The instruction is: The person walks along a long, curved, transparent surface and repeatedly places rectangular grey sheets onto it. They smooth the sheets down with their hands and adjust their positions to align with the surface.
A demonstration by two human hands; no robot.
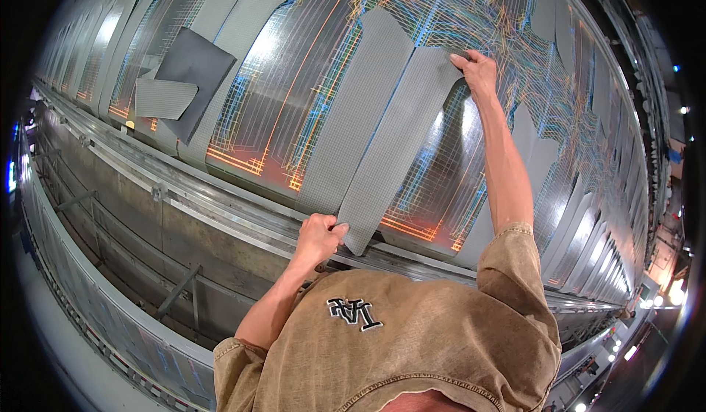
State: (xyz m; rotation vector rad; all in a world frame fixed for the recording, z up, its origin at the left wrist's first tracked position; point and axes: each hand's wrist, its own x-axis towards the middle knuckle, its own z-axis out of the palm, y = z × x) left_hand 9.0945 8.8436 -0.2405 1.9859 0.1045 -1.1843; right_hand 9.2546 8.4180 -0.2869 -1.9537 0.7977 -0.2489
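A long grey textured sheet piece [397, 140] lies on the shiny metal surface, its lower end reaching past the near edge. My right hand [478, 74], arm stretched out, pinches the far right corner of this sheet, which lifts and curls a little there. At the near end my left hand [321, 237] is closed with the thumb pressed to the fingers, at the sheet's lower left edge. A second grey sheet piece [360, 88] lies flat alongside on the left, and a thin blue line runs between the two.
Blue, orange and yellow lines cover the metal surface [276, 103]. At the left a dark rectangular pad [195, 66] and a small grey offcut [165, 99] rest on other grey strips. A metal rail [198, 191] runs along the near edge, with a framed gap below it.
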